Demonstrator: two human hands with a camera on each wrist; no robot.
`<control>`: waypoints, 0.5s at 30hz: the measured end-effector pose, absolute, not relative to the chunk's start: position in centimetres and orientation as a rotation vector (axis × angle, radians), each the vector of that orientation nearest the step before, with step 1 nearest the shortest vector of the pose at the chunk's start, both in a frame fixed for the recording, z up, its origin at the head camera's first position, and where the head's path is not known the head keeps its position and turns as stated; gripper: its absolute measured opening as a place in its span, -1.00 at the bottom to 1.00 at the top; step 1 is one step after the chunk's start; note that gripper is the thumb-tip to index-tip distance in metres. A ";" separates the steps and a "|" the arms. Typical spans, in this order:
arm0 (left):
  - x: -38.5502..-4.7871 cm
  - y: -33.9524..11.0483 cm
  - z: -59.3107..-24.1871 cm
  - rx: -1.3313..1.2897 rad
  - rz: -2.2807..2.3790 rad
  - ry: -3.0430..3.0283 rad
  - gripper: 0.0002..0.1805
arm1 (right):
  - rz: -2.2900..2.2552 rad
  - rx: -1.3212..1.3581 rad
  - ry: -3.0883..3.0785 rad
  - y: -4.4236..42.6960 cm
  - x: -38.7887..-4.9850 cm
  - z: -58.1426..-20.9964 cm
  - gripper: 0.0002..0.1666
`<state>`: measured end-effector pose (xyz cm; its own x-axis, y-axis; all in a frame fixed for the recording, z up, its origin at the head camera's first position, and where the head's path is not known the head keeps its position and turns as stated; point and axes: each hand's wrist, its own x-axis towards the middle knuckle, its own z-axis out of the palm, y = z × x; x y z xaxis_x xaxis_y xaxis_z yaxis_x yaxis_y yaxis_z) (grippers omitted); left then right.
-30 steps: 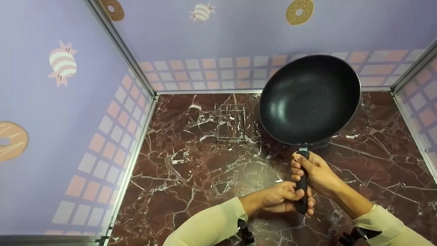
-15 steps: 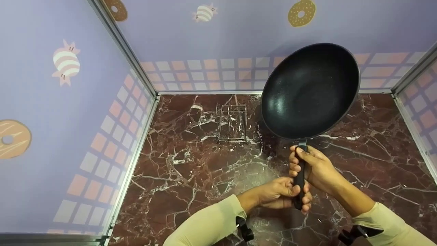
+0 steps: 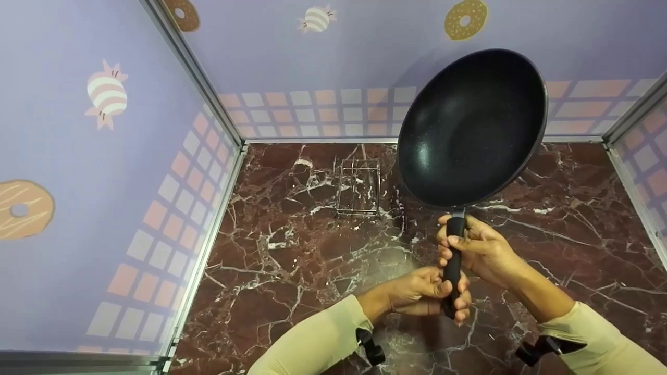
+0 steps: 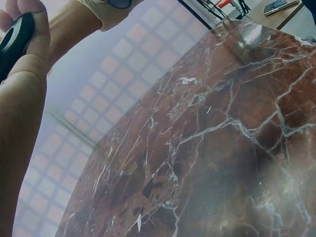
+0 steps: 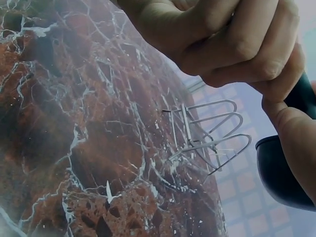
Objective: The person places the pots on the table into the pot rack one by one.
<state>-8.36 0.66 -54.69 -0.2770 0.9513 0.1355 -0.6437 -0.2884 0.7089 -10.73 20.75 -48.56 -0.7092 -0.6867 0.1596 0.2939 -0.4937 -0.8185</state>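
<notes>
A black pan (image 3: 474,127) is held up by its dark handle (image 3: 453,265), tilted with its inside facing the head camera. The right hand (image 3: 487,250) grips the upper handle near the pan, thumb across the front. Lower down, the left hand (image 3: 424,291) has its fingers wrapped round the handle's end. In the left wrist view, the handle end (image 4: 17,42) shows in the left hand (image 4: 29,64). The right wrist view has part of the pan (image 5: 281,173) below the hands.
A wire rack (image 3: 358,187) stands on the marbled tabletop (image 3: 292,260), left of the pan; it also shows as metal loops (image 5: 212,128) in the right wrist view. Patterned walls (image 3: 323,57) enclose the back and sides. A phone-like object (image 4: 280,6) lies beyond the table.
The pan has risen in the head view and tilted further, its handle swinging slightly left at the lower end. Both hands have moved with it, still gripping. The rack has stayed in place.
</notes>
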 end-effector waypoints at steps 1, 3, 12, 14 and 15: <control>-8.4 0.6 -54.7 0.681 1.791 0.650 -0.56 | -2.203 -0.654 1.096 20.7 -10.8 -48.5 -0.48; -8.6 0.3 -54.6 0.685 1.791 0.652 -0.56 | -2.194 -0.648 1.129 20.5 -10.8 -48.4 -0.51; -9.0 -0.9 -54.6 0.703 1.800 0.662 -0.59 | -2.169 -0.655 1.255 19.2 -11.1 -48.1 -0.57; -9.1 -1.2 -54.6 0.706 1.807 0.665 -0.60 | -2.165 -0.659 1.292 19.0 -11.2 -48.0 -0.57; -9.2 -1.3 -54.5 0.707 1.810 0.667 -0.60 | -2.161 -0.656 1.313 18.9 -11.2 -47.9 -0.58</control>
